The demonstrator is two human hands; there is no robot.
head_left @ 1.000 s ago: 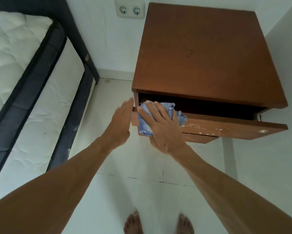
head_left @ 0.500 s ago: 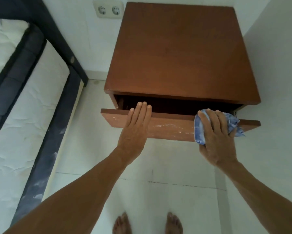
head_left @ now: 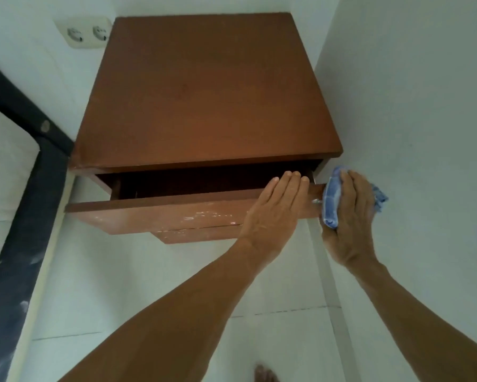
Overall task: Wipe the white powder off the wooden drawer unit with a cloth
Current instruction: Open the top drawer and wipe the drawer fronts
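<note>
Corner of room, seen from above. Brown wooden drawer unit (head_left: 204, 92) stands against white wall (head_left: 424, 106), its square top bare and evenly brown. Top drawer (head_left: 154, 213) stands open, dark inside, its front panel jutting toward the viewer.

White powder (head_left: 204, 215) shows as pale streaks and flecks across the middle of that front panel. A few more flecks on the lower drawer (head_left: 198, 234), which sticks out less far.

Left hand (head_left: 275, 213): flat, fingers straight and together, palm on the right part of the top drawer's front, fingertips reaching over its upper edge.

Right hand (head_left: 347, 213): fingers curved round a crumpled blue cloth (head_left: 331, 202), gripping it and holding it against the right end of the drawer front, just beside the wall. Cloth bulges out on both sides of the hand.

Surroundings: white double wall socket (head_left: 85, 34) left of the unit's back corner. Dark bed frame (head_left: 25, 188) with white quilted mattress (head_left: 3, 175) along the left edge. White tiled floor (head_left: 121, 285) below. Bare foot (head_left: 263, 374) at bottom edge, blurred.
</note>
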